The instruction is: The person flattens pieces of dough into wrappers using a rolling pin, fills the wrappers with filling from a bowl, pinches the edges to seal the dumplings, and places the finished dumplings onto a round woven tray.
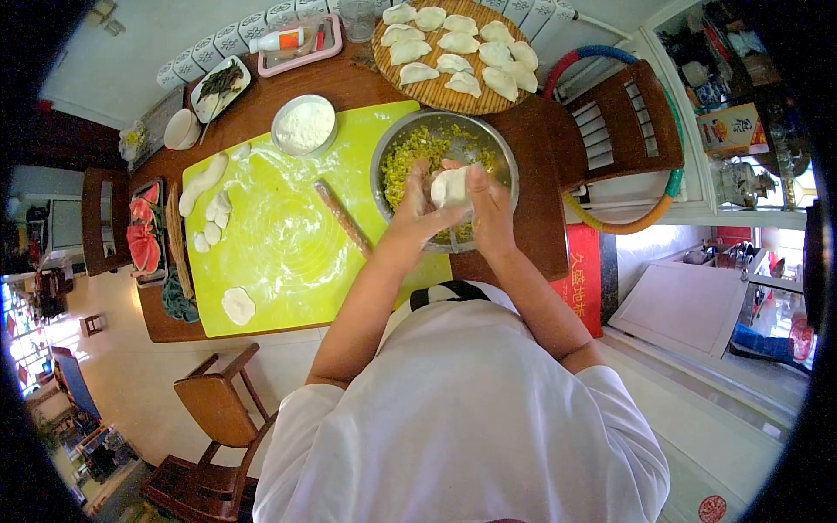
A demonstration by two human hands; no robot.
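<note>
Your left grip [417, 196] and right grip [491, 205] are both closed around one white piece of dough [450, 186], holding it up between them over the steel bowl [503, 155]; your fingers hide part of it, so I cannot tell whether its edge is sealed. You look to be partway through a batch: the finished part, as far as I can judge, is the many shaped dumplings [459, 43] lying apart or touching on the woven tray [433, 94], at the far side of the bench [540, 174]. What seems left for you is on the green mat [288, 253] and in the steel bowl: one flattened wrapper [238, 306] lies near the mat's near left corner, a few small dough lumps [212, 233] sit by its left side, and a longer dough strip [205, 185] lies just beyond them. You have plenty of chopped filling [403, 166] in the steel bowl, the rolling pin [343, 218] lies on the mat to its left, and the flour bowl [303, 155] stands at the mat's far edge
</note>
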